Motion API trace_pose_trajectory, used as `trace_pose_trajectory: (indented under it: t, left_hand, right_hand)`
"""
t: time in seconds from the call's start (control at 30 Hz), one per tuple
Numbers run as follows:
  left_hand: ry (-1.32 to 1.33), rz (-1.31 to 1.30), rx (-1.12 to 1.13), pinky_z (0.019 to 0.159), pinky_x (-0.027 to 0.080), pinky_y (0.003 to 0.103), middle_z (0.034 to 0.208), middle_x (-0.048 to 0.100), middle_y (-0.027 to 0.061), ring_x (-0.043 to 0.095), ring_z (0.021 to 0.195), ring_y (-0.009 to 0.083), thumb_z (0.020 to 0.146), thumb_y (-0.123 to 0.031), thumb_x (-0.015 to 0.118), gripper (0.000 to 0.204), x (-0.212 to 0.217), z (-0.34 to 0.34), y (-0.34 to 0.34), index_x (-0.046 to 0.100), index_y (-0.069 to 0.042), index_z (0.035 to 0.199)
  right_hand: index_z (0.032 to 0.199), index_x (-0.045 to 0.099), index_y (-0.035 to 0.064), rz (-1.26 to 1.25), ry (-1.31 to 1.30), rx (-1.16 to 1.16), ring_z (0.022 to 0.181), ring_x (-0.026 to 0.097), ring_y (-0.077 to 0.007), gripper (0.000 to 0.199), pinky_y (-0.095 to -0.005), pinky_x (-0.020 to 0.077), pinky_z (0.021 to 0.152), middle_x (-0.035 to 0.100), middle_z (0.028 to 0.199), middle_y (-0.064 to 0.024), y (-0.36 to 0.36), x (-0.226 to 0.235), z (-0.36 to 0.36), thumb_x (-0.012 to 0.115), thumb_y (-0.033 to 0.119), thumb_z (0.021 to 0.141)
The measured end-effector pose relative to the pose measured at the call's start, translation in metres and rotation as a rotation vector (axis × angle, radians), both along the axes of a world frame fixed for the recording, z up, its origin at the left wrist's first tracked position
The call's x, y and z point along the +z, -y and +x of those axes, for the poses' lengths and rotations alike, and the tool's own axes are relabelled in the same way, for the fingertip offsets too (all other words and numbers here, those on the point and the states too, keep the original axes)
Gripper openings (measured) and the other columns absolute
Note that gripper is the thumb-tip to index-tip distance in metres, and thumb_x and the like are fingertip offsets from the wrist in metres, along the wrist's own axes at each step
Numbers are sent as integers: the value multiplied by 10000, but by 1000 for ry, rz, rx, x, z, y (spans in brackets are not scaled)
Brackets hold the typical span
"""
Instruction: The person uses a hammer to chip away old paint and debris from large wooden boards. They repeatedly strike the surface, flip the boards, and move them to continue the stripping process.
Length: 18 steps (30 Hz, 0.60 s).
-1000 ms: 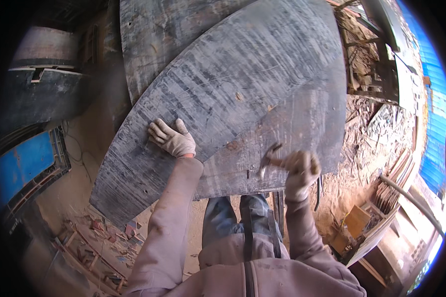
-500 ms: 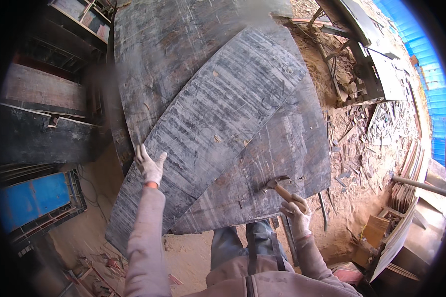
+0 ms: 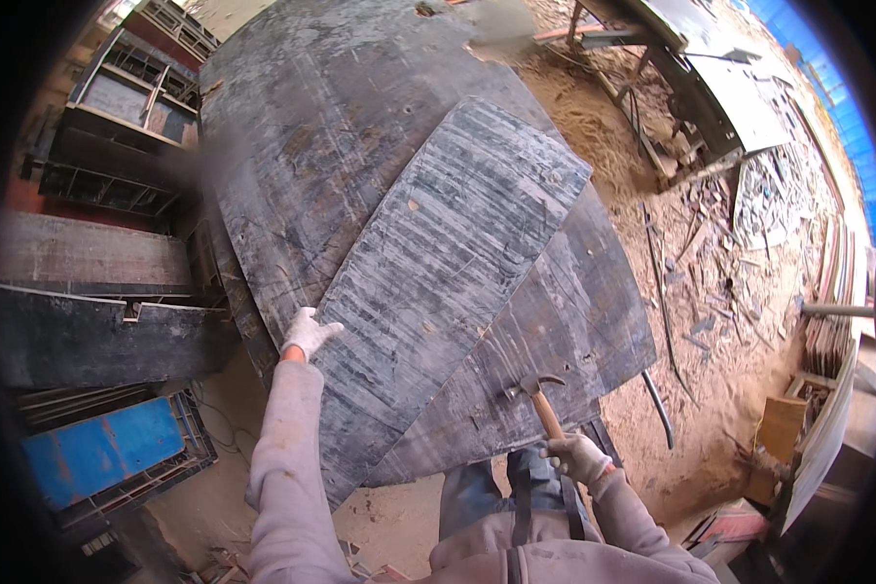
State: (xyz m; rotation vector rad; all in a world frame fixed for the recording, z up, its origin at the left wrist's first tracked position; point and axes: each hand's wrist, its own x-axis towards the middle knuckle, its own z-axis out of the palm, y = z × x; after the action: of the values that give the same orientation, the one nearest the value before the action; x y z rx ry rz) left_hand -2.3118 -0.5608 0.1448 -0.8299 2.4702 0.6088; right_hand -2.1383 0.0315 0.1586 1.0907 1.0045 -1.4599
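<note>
A long grey-black board (image 3: 448, 263), streaked with pale stripes, lies slantwise on a larger stack of dark sheets (image 3: 292, 127). At its left edge is my left hand (image 3: 310, 334) in a white glove, fingers curled at the edge and thumb stretched over the top face; it grips the board there. My right hand (image 3: 578, 457), also gloved, is closed round the wooden handle of a claw hammer (image 3: 547, 414). The hammer's head is over the lower sheet, right of the striped board, its claw pointing right. Whether it touches the sheet I cannot tell.
Dark panels and framed forms (image 3: 107, 341) stand on the left, with a blue panel (image 3: 107, 450) below them. Beyond the stack at right is a metal-legged bench (image 3: 691, 88). Scraps (image 3: 711, 263) litter the sandy ground; stacked boards (image 3: 832, 331) stand far right.
The striped board has turned and shifted on the stack, its near end moving right. My left hand's fingers have curled in. My right hand has come nearer my body with the hammer. The view has shifted.
</note>
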Motion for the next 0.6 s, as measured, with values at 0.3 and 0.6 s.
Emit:
trace_pose_trajectory:
  t: [0.3, 0.6]
  left_hand:
    - [-43, -33, -34, 1166, 388, 462, 1548, 365, 205, 374, 1429, 403, 585, -463, 973, 1140, -18, -7, 11, 425, -73, 1505]
    - [-52, -52, -146, 1118, 442, 441, 1450, 509, 215, 489, 1364, 363, 560, -465, 983, 1093, -23, -28, 34, 494, -38, 1439]
  right_hand:
    - [871, 501, 188, -109, -33, -273, 398, 331, -82, 242, -271, 246, 362, 372, 571, 74, 68, 72, -16, 595, 325, 1047]
    - [1026, 608, -5, -130, -431, -539, 741, 722, -249, 185, -373, 617, 674, 697, 875, -122, 179, 32, -47, 687, 156, 977]
